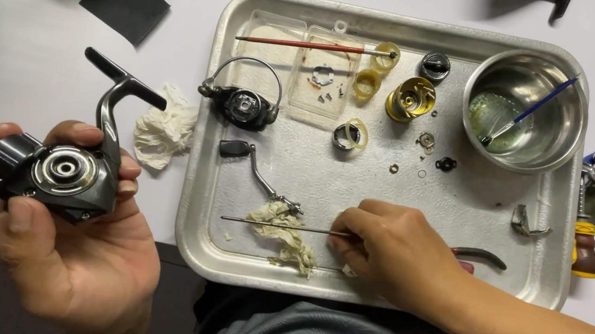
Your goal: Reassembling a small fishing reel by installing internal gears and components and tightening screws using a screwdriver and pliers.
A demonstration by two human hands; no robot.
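Two bare hands work here: the left hand (70, 233) has its grip wrapped around a dark grey metal fishing-reel body (64, 171), held above the white worktop (22, 61). The right hand (397, 250) pinches a thin metal rod (279, 226) over the silver metal tray (382, 198). A careless sweep could, I think, scatter the tiny loose parts — easily lost.

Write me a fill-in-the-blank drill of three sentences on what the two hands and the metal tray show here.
1. The left hand holds a dark fishing reel body off to the ____ of the metal tray.
2. The right hand rests on a thin metal ____ that lies across the tray's near part.
3. In the steel bowl at the tray's far right corner leans a small brush with a ____ handle.

Missing words: left; rod; blue
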